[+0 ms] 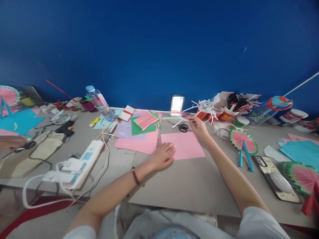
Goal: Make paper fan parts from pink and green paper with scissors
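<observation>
My left hand (163, 155) lies flat, palm down, over the left edge of a pink paper sheet (188, 146). A beaded bracelet circles that wrist. Beyond the sheet, my right hand (198, 127) reaches forward with its fingers pinched. A thin white piece that looks like a paper strip (177, 122) runs from the fingertips; its exact hold is partly hidden. Black-handled scissors (183, 128) lie just left of the right hand. A stack of pale pink folded strips (146, 120) rests on green paper (136, 127) to the left.
A power strip (87, 162) with cables and a water bottle (101, 104) are at left. Another person's hand (11, 143) holds scissors there. A phone (177, 104) leans against the blue wall. Cups (227, 114), a paper fan (243, 141) and a phone under a mouse (280, 182) stand right.
</observation>
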The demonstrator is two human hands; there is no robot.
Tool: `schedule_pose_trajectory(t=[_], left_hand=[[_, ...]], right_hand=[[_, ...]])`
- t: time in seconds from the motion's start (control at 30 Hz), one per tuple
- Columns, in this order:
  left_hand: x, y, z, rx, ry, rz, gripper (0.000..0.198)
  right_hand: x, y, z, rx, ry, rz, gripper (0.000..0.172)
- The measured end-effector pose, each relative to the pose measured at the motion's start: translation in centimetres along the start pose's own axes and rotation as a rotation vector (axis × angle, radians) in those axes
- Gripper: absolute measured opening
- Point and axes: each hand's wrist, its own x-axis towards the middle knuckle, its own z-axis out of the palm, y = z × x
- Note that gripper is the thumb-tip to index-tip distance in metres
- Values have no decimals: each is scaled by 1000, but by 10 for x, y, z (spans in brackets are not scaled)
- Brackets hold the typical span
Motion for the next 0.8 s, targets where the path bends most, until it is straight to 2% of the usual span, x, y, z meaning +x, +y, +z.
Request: schedule_pose_trajectory(t=[0.1,0.3,0.43,0.53,0.63,0.73,0.8], left_hand=[[0,0,1,4,-3,-1,44],[-1,-1,2,16,-29,-25,44],[-1,1,0,11,-5,-25,43],[0,3,-3,1,8,-26,40],[0,4,-5,-6,11,-19,38],[0,3,-4,-17,15,-9,38],[-1,2,-3,-23,11,-6,39]], right_hand=[[2,-4,-5,-252,1,-26,27],[5,7,0,-527,-102,146,30],[5,24,10,-545,-141,190,29],[5,33,12,-443,-149,95,29],[0,40,1,-377,-73,7,33],[-13,53,-22,-463,-10,66,34],[-25,65,-37,-551,-43,80,34]])
